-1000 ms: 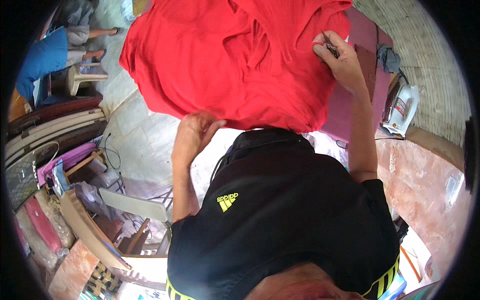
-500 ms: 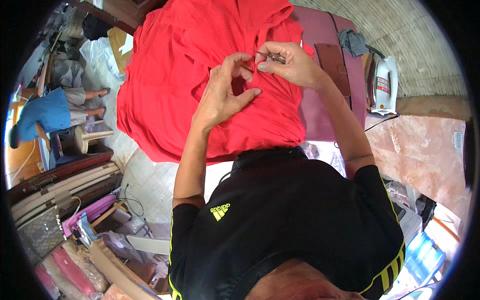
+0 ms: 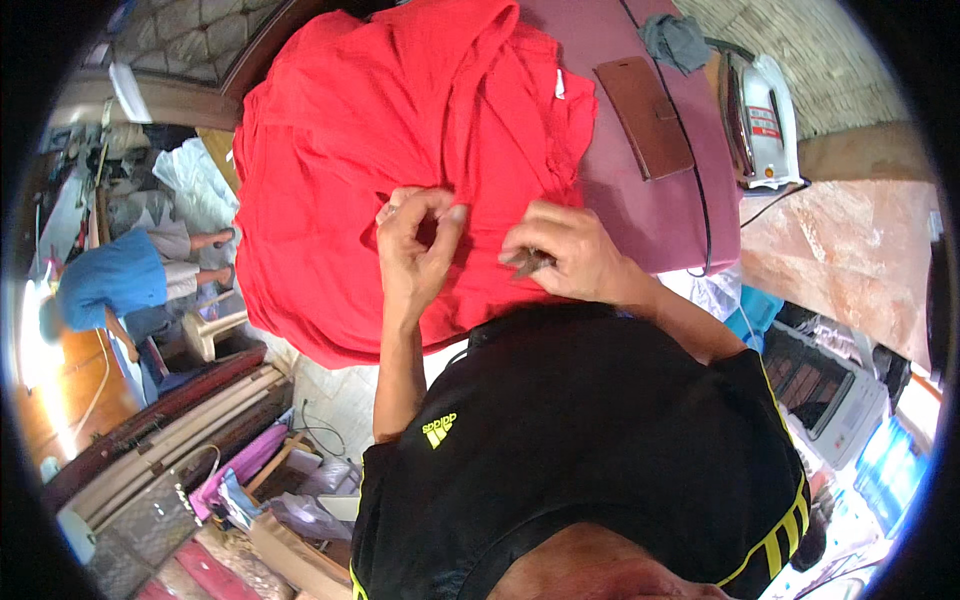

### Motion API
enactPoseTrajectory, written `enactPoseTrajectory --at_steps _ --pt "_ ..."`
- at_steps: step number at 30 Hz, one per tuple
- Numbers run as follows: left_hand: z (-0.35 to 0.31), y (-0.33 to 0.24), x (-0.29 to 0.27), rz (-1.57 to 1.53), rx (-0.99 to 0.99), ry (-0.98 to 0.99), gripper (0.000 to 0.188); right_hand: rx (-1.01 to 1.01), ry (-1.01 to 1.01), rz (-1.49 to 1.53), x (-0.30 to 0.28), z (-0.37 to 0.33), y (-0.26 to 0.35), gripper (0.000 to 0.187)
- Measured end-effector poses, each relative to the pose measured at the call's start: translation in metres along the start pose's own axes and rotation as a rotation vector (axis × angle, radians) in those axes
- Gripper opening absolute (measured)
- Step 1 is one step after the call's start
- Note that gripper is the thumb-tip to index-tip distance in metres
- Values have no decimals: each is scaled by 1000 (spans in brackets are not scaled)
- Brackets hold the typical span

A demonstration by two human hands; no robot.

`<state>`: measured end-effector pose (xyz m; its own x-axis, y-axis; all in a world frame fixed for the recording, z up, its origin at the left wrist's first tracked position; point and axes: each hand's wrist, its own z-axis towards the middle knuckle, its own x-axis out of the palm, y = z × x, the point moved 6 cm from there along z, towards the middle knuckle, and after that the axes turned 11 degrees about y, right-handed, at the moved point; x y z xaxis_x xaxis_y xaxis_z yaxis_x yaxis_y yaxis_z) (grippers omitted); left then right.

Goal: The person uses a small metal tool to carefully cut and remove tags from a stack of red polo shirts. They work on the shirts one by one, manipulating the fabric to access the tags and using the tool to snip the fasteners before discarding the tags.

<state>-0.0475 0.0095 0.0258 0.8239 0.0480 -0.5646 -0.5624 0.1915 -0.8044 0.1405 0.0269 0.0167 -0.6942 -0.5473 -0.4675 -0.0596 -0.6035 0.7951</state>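
Observation:
A large piece of red cloth (image 3: 330, 230) lies heaped in folds in front of me. My left hand (image 3: 415, 240) is closed in a pinch on the cloth, thumb and forefinger meeting where a raised fold runs up to them. To its right, my right hand (image 3: 570, 250) is curled around small metal snips (image 3: 530, 262). The snips are partly hidden by the fingers and blurred, so their blades cannot be made out. A gap separates the two hands. A small white tag (image 3: 560, 84) shows at the cloth's right edge.
The cloth rests on a mauve padded surface (image 3: 620, 220) with a black cord across it. A brown phone case (image 3: 645, 115), a grey rag (image 3: 675, 42) and an iron (image 3: 765, 125) lie to the right. At the far left a person in blue (image 3: 115, 280) bends over.
Both hands have moved nearer to my body. My right hand has drawn away from the left with the snips. My left fingers have closed into a pinch. The view has shifted too.

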Motion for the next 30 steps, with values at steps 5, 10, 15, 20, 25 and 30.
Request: enactPoseTrajectory --at_steps 5,10,15,20,25,30 --pt "-10 5 -12 -124 -123 72 9 -1 14 -333 4 21 7 33" --pt "64 -49 -22 344 118 64 20 -33 130 -553 18 19 6 33" --pt "167 -54 23 874 290 46 44 -73 109 -363 19 20 3 25" --pt "221 -9 -6 764 494 -1 44 -108 119 -312 24 18 0 25" --pt "152 30 -140 287 244 -471 42 -59 143 -348 14 17 -2 30" --pt "92 53 -145 1005 -61 -356 49 -146 91 -340 18 15 0 29"
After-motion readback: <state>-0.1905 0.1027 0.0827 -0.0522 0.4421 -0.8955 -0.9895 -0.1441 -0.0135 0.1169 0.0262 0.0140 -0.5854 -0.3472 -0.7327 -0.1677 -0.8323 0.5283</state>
